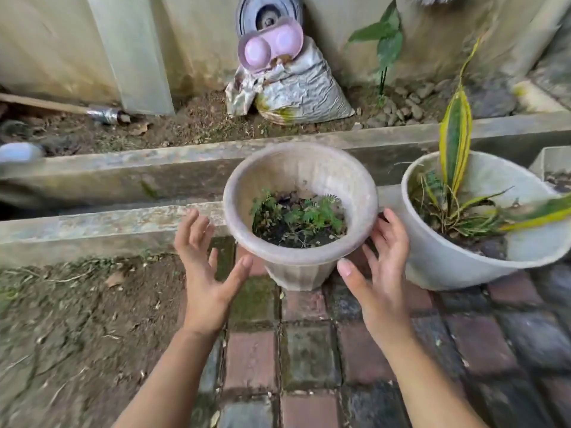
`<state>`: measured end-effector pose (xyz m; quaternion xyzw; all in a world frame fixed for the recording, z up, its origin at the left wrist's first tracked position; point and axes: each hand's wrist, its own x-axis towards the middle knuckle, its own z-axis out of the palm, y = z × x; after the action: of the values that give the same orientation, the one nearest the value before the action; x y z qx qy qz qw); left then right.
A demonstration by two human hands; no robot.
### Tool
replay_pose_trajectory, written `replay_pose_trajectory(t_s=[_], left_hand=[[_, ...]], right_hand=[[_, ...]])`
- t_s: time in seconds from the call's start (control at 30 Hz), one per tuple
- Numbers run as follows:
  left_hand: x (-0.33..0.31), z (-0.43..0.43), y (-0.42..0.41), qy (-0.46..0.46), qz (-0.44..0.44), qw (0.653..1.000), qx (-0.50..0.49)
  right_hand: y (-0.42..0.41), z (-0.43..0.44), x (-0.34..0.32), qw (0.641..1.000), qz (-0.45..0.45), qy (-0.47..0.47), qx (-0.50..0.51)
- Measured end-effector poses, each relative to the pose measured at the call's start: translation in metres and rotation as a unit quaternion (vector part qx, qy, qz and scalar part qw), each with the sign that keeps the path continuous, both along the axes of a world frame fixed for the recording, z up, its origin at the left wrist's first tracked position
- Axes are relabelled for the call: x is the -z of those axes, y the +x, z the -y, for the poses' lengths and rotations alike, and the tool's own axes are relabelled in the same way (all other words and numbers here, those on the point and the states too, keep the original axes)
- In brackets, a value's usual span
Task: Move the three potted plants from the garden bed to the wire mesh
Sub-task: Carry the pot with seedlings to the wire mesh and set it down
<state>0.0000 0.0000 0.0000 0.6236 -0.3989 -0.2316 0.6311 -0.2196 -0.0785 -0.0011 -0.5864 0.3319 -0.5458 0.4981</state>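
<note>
A pale brown round pot (296,254) with small green weeds in dark soil stands on the brick paving in the middle of the view. My left hand (205,273) is spread just left of it, fingers apart, thumb close to the rim. My right hand (381,273) is on its right side, fingers apart; whether they touch the rim I cannot tell. A bigger white pot (448,267) with a yellow-edged snake plant (455,140) stands right beside it, to the right. No wire mesh is in sight.
Two low concrete curbs (123,219) run across behind the pots, with a gutter between. Beyond lies a soil bed (191,125) with a crumpled sack (296,88), a pink plastic tray (270,44), stones and a wall. Bare earth is at the left.
</note>
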Motion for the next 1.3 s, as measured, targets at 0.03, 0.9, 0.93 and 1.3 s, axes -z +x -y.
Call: replay_pose_trajectory(t_s=[0.03,0.9,0.93,1.3], left_hand=[[0.007,-0.001,-0.004,-0.002,-0.013,1.0,0.008],[0.058,0.047,-0.031,0.153,-0.055,0.981,0.108],[0.059,0.047,-0.031,0.152,-0.059,0.981,0.102],[0.048,0.036,-0.048,0.074,-0.113,0.986,0.093]], right_hand=[[0.001,-0.002,0.01,1.0,0.001,-0.007,-0.004],[0.011,0.042,0.063,0.972,-0.133,0.163,-0.103],[0.01,0.041,0.065,0.973,-0.129,0.161,-0.107],[0.007,0.014,0.057,0.987,-0.005,0.145,-0.072]])
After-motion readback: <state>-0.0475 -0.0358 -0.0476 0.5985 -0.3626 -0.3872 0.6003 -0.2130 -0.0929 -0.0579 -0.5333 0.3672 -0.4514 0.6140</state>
